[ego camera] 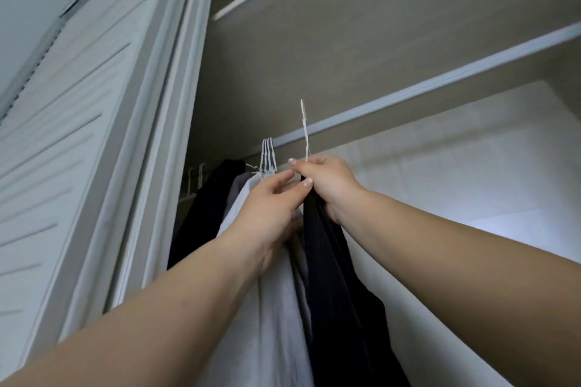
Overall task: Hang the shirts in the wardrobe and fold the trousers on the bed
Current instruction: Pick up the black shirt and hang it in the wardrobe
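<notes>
**Dark shirt on hanger, below the rail**

Right hand (327, 181) grips white hanger (305, 135) at the neck, dark shirt (339, 286) draped limp beneath. Left hand (267, 207), fingers extended, touches the collar. Judgement: light, soft, slides easily; hold at hook base. Rail (408, 94) above.

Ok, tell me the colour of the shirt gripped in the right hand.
Black, or a very dark navy. The shirt hangs from the right hand; the head view shows it.

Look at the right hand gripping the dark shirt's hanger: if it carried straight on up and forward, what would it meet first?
Probably the wardrobe rail. The right hand holds the dark shirt with its white hanger hook raised near that rail; nothing shows between them, though depth is unclear from this one view.
</notes>
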`<state>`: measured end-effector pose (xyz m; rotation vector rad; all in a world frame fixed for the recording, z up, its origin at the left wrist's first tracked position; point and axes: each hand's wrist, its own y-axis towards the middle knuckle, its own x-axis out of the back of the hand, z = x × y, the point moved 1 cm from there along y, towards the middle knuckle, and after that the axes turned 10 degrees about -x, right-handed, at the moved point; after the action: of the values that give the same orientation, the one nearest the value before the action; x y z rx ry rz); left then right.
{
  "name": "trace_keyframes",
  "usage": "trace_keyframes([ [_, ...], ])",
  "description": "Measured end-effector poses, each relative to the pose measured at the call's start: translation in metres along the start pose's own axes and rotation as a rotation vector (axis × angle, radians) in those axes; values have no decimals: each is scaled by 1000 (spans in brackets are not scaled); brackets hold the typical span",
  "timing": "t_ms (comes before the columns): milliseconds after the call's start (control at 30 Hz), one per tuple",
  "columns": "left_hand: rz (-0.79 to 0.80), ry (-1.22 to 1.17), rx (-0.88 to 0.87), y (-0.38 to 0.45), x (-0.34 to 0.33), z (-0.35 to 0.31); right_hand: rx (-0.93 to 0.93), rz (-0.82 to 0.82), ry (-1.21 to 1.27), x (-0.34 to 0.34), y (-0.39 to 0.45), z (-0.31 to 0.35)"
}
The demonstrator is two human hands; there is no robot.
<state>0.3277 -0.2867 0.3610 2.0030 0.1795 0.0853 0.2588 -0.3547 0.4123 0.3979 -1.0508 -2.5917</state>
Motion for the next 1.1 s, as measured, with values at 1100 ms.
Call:
trace_keyframes([
  [1100,-213,194,-110,15,17,10,39,81,-118,-24,39,-38],
])
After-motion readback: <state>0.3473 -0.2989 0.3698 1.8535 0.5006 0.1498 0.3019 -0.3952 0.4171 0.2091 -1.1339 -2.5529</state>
